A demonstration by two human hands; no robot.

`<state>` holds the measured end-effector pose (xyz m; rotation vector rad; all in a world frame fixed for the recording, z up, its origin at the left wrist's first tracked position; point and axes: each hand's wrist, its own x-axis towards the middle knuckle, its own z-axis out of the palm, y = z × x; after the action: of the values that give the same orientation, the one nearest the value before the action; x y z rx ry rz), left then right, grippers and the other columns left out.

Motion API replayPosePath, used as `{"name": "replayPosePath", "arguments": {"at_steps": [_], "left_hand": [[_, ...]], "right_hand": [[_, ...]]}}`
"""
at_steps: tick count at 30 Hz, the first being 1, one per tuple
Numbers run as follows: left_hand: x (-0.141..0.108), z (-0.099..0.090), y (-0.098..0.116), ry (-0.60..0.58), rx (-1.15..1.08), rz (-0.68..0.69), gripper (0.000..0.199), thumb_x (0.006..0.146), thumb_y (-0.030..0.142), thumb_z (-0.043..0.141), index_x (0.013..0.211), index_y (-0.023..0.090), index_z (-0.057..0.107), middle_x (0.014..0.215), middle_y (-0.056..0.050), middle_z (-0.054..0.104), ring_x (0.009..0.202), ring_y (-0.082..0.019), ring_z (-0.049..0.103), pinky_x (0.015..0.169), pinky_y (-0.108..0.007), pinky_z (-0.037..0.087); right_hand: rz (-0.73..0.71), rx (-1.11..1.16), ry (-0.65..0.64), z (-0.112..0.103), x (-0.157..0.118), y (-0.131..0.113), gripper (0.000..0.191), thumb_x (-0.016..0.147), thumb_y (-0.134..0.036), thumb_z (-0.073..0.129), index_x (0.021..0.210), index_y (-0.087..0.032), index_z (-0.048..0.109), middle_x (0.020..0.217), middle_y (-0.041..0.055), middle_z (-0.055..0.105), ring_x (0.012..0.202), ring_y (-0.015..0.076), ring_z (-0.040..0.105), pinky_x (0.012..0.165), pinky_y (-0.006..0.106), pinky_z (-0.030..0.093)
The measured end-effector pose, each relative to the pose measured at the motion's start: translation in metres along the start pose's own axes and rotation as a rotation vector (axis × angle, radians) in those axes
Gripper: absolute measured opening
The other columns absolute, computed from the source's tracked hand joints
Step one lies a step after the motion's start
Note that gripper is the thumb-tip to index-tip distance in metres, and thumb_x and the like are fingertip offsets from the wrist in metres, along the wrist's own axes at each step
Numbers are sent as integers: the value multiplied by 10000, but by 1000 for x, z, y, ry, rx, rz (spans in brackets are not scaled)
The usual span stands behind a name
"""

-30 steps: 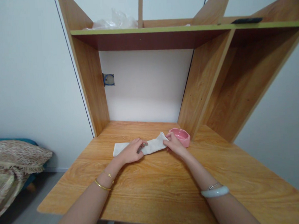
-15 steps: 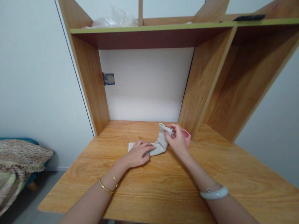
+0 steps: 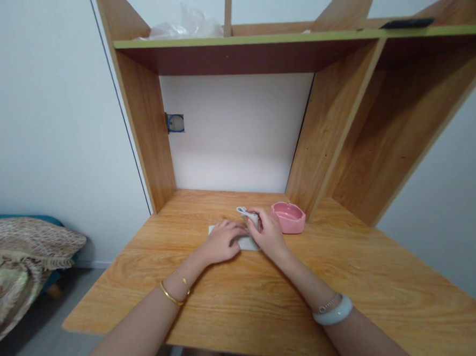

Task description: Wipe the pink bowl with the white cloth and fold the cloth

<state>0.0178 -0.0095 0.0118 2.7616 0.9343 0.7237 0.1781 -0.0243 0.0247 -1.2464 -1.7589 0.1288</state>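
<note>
A light grey cloth [image 3: 249, 244] lies partly flat on the wooden desk [image 3: 245, 295], its right end lifted and bent over to the left. My right hand [image 3: 266, 231] pinches that raised end between thumb and fingers. My left hand [image 3: 224, 240] rests on the flat part, pressing it down with its fingers spread a little; the cloth's left corner shows beyond it. Just right of my right hand sits a pink angular bowl [image 3: 289, 218]. The part of the cloth beneath my hands is hidden.
A wooden shelf [image 3: 253, 39] spans above the desk, holding a clear plastic bag [image 3: 188, 26] and a black object [image 3: 408, 23]. Upright panels flank the desk's back. A patterned blanket [image 3: 28, 242] lies at the far left.
My right hand has moved left with the cloth's raised end, folding it over toward my left hand. The pink bowl is now more exposed. My left hand has barely moved.
</note>
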Motion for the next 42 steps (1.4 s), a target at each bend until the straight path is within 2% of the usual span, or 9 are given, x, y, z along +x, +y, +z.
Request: {"name": "replayPosePath", "arguments": {"at_steps": [5, 8, 14, 20, 26, 30, 33, 37, 42], "left_hand": [[-1, -12, -38, 312, 17, -539, 232, 704, 111, 402, 831, 149, 592, 903, -74, 579, 912, -198, 493, 851, -326, 356], [-3, -8, -54, 263, -124, -744, 221, 744, 142, 389, 863, 128, 575, 796, -69, 597, 767, -176, 534, 716, -285, 400], [2, 15, -50, 173, -255, -654, 198, 732, 138, 424, 806, 132, 607, 715, -29, 628, 630, -123, 544, 573, -203, 388], [2, 21, -46, 165, -250, -590, 210, 759, 208, 440, 861, 155, 616, 702, 1, 634, 632, -121, 551, 596, -204, 396], [-1, 9, -50, 207, -141, -641, 281, 840, 226, 330, 934, 154, 584, 900, -46, 651, 832, -146, 581, 725, -234, 399], [-3, 2, -46, 206, -75, -656, 279, 849, 266, 338, 921, 161, 586, 889, -73, 652, 864, -186, 580, 756, -274, 385], [-5, 1, -43, 191, -53, -646, 279, 852, 264, 335, 915, 166, 588, 860, -74, 653, 828, -190, 585, 731, -273, 386], [-4, 2, -41, 209, -89, -572, 293, 857, 283, 323, 932, 168, 581, 817, -55, 647, 765, -165, 582, 676, -243, 389], [-4, 4, -38, 188, -160, -423, 302, 839, 357, 365, 973, 168, 558, 567, 25, 548, 548, -126, 505, 548, -212, 348]], "right_hand": [[18, 36, 182, -2, 4, 13, 186, 760, -253, 441, 917, -188, 516, 857, 49, 617, 741, 171, 557, 689, 295, 431], [-21, 106, 258, -1, 5, 18, 173, 762, -255, 444, 904, -189, 517, 847, 46, 608, 743, 164, 555, 666, 286, 436], [-18, 49, 199, 7, -2, 8, 181, 772, -278, 458, 920, -191, 517, 776, 22, 612, 632, 138, 544, 570, 247, 410], [-52, -117, -72, 24, -14, -9, 211, 759, -346, 522, 923, -218, 557, 691, -9, 622, 603, 136, 568, 561, 234, 388], [-89, 43, -375, 30, -19, -13, 266, 790, -371, 488, 997, -223, 566, 773, 17, 669, 611, 129, 594, 592, 233, 424], [5, 204, -389, 29, -17, -6, 276, 831, -293, 383, 1036, -196, 540, 726, 17, 654, 550, 112, 585, 524, 215, 427], [48, 272, -320, 29, -14, 2, 270, 828, -256, 354, 1022, -192, 530, 723, 7, 634, 523, 99, 566, 487, 200, 414], [-26, 180, -190, 27, -11, 9, 238, 811, -236, 375, 974, -205, 546, 737, 8, 623, 615, 120, 566, 568, 222, 420], [-78, 65, -179, 26, -11, 9, 246, 800, -219, 384, 982, -198, 548, 778, 30, 631, 681, 151, 567, 617, 252, 419]]}}
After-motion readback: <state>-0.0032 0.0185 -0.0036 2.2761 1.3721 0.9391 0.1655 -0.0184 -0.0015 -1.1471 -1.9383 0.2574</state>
